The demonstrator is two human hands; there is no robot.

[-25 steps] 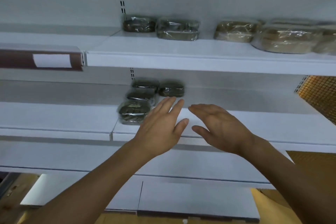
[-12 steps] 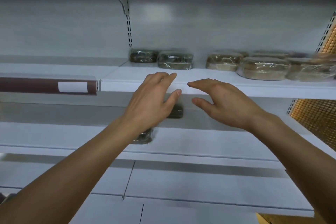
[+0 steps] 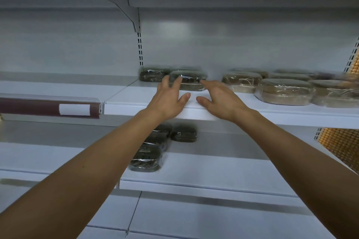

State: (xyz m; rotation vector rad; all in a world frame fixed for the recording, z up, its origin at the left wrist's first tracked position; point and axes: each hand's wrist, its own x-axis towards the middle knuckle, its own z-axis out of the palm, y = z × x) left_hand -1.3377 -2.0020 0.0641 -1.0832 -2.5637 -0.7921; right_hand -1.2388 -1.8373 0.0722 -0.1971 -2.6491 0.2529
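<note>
reach step — left hand (image 3: 168,101) and right hand (image 3: 220,101), fingers spread and holding nothing, flank the dark wrapped pack (image 3: 191,83) on the shelf (image 3: 132,99); next, probably close on both ends.

No writing can be read, even on the white tag (image 3: 74,109).

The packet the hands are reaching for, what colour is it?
The packet is dark greenish-black inside shiny clear wrap, seen best in the head view.
</note>
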